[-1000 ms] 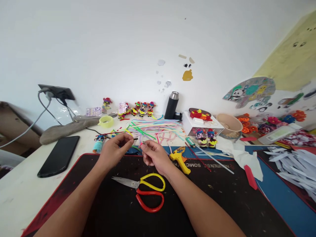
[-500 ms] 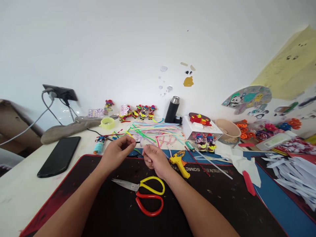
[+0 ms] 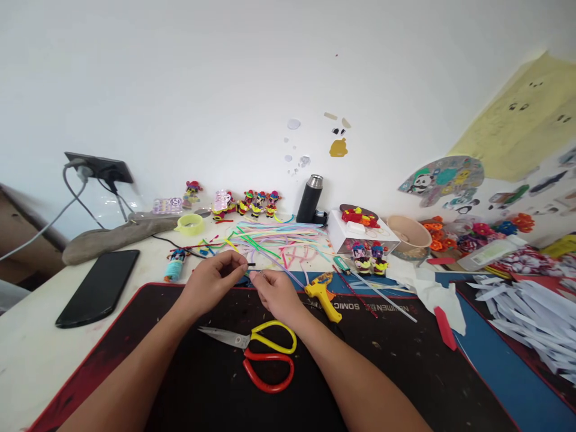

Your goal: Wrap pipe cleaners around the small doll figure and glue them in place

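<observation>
My left hand (image 3: 212, 281) is closed in a pinch, with a short black strip (image 3: 251, 264) sticking out between thumb and fingertip. Just to its right, my right hand (image 3: 279, 295) has its fingers pressed together; what they grip, if anything, is too small to make out. The fingertips of both hands nearly meet above the back edge of the black mat (image 3: 198, 384). Scissors (image 3: 243, 341) with one yellow and one red handle lie on the mat below the hands, blades pointing left. A yellow glue gun (image 3: 326, 300) rests right of my right hand.
Behind the hands lie many coloured pipe cleaners (image 3: 274, 234). Small figures (image 3: 258, 205) stand along the wall near a black flask (image 3: 310, 199). A phone (image 3: 98, 288) lies at left, near a tape roll (image 3: 189, 224). White paper strips (image 3: 526, 324) are piled at right.
My right hand has moved left and closer to the left hand, its fingertips turned toward the black strip. More of the strip shows now. The whole view has shifted slightly.
</observation>
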`<act>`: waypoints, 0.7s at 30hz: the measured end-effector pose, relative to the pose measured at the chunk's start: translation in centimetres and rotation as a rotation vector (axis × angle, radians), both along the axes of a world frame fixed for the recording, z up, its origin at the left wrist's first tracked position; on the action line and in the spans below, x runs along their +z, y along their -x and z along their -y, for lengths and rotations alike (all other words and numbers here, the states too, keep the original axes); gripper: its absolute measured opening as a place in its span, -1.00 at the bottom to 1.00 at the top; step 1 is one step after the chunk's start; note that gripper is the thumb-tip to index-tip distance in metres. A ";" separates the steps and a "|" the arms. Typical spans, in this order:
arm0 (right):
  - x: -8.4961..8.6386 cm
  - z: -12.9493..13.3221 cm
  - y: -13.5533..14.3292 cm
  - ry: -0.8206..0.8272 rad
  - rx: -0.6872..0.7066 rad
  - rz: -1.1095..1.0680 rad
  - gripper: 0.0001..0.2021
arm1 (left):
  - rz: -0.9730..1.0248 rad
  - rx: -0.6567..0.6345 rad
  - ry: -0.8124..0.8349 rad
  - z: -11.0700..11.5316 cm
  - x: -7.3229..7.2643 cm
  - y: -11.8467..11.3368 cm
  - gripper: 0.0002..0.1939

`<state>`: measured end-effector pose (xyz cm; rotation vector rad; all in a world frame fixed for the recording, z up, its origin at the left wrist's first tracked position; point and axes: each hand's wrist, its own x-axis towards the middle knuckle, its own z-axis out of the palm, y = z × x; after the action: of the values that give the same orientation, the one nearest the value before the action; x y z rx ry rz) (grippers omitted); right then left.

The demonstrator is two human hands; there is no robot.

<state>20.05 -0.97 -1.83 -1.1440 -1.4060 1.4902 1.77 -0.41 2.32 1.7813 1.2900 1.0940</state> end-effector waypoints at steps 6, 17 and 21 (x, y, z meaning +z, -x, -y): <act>-0.2 -0.3 0.1 -0.200 -0.066 0.187 -0.51 | -0.018 -0.020 0.016 0.1 -0.1 0.0 -0.73; -0.5 -0.4 0.4 -0.244 -0.077 0.252 -0.54 | -0.020 -0.030 0.035 0.1 0.0 -0.3 -0.74; -0.5 -0.4 0.4 -0.233 -0.063 0.247 -0.57 | -0.020 -0.040 0.034 0.1 -0.1 -0.3 -0.75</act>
<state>19.61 -0.60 -2.30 -1.2420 -1.6450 1.1354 2.07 -0.55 2.27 1.7897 1.2719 1.0289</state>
